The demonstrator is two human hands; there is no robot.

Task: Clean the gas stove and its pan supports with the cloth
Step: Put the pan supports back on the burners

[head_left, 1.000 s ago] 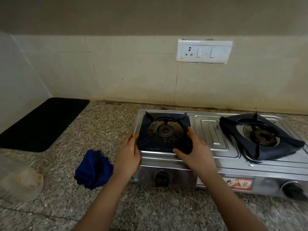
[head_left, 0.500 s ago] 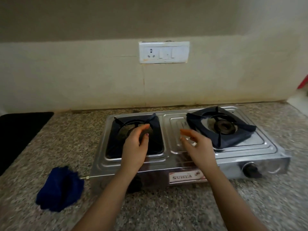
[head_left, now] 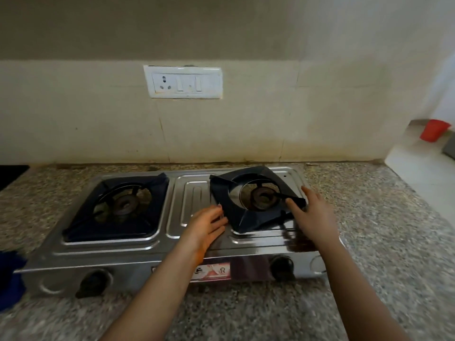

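Observation:
A steel two-burner gas stove (head_left: 147, 252) stands on the granite counter. Its left pan support (head_left: 81, 227), dark blue-black, sits square over its burner. The right pan support (head_left: 248, 220) lies skewed, turned out of line with its recess. My left hand (head_left: 206, 226) reaches in with straight fingers that touch the support's front-left edge. My right hand (head_left: 311, 212) is at its right corner, thumb on the corner and fingers straight beyond it. A crumpled blue cloth (head_left: 9, 279) lies on the counter at the far left, apart from both hands.
Two black knobs (head_left: 94, 283) (head_left: 282, 267) stick out of the stove's front. A white socket plate (head_left: 184, 82) is on the tiled wall behind. A black mat (head_left: 9, 173) shows at the far left, a red container (head_left: 433, 130) at the far right.
Both hands left the left pan support and moved right to the right one, which sits skewed. My view swung right, so the cloth slid to the left edge.

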